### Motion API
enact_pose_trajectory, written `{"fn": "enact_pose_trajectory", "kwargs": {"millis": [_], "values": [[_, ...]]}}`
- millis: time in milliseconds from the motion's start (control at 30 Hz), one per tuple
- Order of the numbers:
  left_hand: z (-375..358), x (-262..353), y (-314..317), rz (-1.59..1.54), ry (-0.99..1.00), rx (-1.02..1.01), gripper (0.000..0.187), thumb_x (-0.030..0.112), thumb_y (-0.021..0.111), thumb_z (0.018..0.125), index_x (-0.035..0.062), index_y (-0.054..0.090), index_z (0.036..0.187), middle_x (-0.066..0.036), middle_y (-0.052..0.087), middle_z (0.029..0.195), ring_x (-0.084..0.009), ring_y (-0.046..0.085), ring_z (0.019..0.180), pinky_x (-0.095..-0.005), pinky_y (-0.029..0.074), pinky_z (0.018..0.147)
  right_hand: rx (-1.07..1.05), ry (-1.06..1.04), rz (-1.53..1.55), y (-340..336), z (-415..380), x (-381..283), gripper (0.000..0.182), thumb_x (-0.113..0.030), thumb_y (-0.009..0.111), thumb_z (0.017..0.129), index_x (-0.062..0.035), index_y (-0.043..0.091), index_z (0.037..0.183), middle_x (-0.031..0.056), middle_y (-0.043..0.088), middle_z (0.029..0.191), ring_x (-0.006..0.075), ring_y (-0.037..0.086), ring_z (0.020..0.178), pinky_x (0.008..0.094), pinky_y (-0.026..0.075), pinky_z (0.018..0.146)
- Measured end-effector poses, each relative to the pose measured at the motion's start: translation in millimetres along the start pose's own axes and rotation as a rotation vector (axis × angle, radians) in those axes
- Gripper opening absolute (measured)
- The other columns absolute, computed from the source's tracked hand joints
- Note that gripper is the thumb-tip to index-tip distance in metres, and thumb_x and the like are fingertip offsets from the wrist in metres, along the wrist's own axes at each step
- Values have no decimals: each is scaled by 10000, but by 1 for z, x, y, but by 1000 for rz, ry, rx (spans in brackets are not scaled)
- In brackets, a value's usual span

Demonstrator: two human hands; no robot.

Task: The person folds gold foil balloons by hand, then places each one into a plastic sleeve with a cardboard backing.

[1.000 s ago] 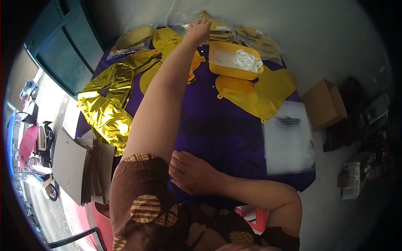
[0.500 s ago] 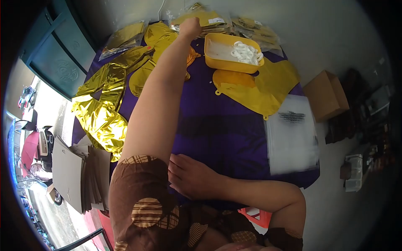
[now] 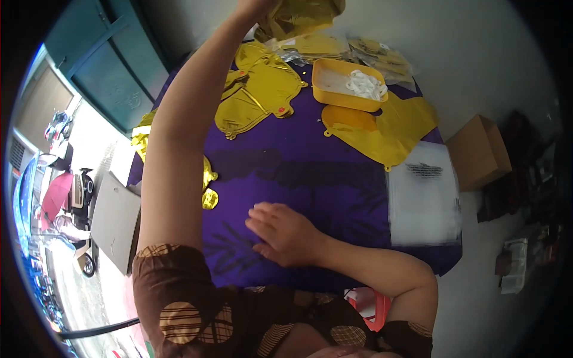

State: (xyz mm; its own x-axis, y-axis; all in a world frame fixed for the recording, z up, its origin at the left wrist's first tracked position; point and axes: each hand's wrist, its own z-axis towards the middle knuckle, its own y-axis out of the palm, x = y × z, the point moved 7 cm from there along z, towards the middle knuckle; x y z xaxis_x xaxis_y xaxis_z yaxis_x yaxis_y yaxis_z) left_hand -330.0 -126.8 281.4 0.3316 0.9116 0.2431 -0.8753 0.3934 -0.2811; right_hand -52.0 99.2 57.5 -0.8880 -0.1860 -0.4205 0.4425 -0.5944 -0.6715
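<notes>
My left hand is raised at the top edge over the far end of the table, partly cut off. A flat gold foil balloon hangs from it. Below lie more flat gold foil balloons with small tabs and red-orange spots. My right hand hovers low over or rests on the purple tablecloth near the front, fingers a little apart and nothing in them.
A yellow tub holds white ribbon. Beside it lie a large gold foil piece and clear plastic bags. Packed gold foil sits along the wall. A cardboard box is at the right, grey card sheets at the left.
My left hand has risen from the packets at the back and now holds a gold foil balloon up. My right hand has shifted slightly, fingers straighter. The camera view has turned a little left.
</notes>
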Motion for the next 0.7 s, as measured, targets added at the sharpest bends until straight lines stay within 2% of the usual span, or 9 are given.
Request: {"fn": "enact_pose_trajectory", "kwargs": {"millis": [67,167,267,300,367,433,567,633,700], "values": [[-8,35,-35,132,272,13,219,169,520,925,-32,608,911,-241,594,854,-487,562,824,-514,457,768,118,85,99,-8,-2,13,376,-183,643,869,37,573,1166,197,623,1127,343,605,1036,420,482,937],[-34,72,-91,154,308,61,193,115,505,951,-26,625,895,-158,591,769,-371,586,723,-436,485,724,281,463,465,-19,-8,50,429,-251,596,934,40,530,1243,191,649,1103,320,648,962,400,505,887],[-75,64,-130,-418,-325,43,198,133,528,985,-13,659,959,-70,647,827,-186,612,734,-330,499,698,453,839,1091,-19,-14,87,684,-515,355,1015,62,388,1381,245,645,1132,299,662,957,373,534,801],[-90,64,-142,-422,-327,55,214,193,593,911,-3,657,970,-127,672,862,-263,634,750,-364,506,700,407,858,1285,-23,-9,88,773,-589,299,995,61,334,1414,262,639,1133,299,661,960,388,541,785],[-114,117,-177,-3,335,247,96,88,540,880,4,526,835,-96,507,645,-297,488,539,-374,384,515,253,766,1523,-32,0,84,931,-718,207,946,42,228,1482,245,641,1147,305,665,942,419,550,767],[-156,155,-191,205,492,444,141,121,543,862,-2,515,799,-117,531,656,-284,467,539,-366,409,567,308,683,1723,-47,13,63,939,-722,219,943,40,212,1492,223,626,1197,296,659,975,404,551,781],[-194,108,-178,-798,-131,-49,269,221,479,877,-9,505,740,-110,603,807,-204,553,787,-318,435,844,166,481,1440,-54,10,67,715,-402,469,986,27,214,1498,151,621,1226,204,651,1014,301,528,841],[-221,78,-173,-914,-404,-14,193,129,483,867,-29,549,958,-103,576,916,-214,545,817,-336,447,873,322,554,1330,-52,3,78,657,-92,532,931,27,220,1496,137,634,1195,132,650,933,255,516,818],[-252,50,-162,-1002,-587,29,323,77,490,847,-30,541,1147,-104,560,1050,-213,552,902,-337,452,914,384,531,1224,-56,4,86,685,-76,533,926,30,185,1506,136,633,1201,120,641,911,239,508,790]]}}
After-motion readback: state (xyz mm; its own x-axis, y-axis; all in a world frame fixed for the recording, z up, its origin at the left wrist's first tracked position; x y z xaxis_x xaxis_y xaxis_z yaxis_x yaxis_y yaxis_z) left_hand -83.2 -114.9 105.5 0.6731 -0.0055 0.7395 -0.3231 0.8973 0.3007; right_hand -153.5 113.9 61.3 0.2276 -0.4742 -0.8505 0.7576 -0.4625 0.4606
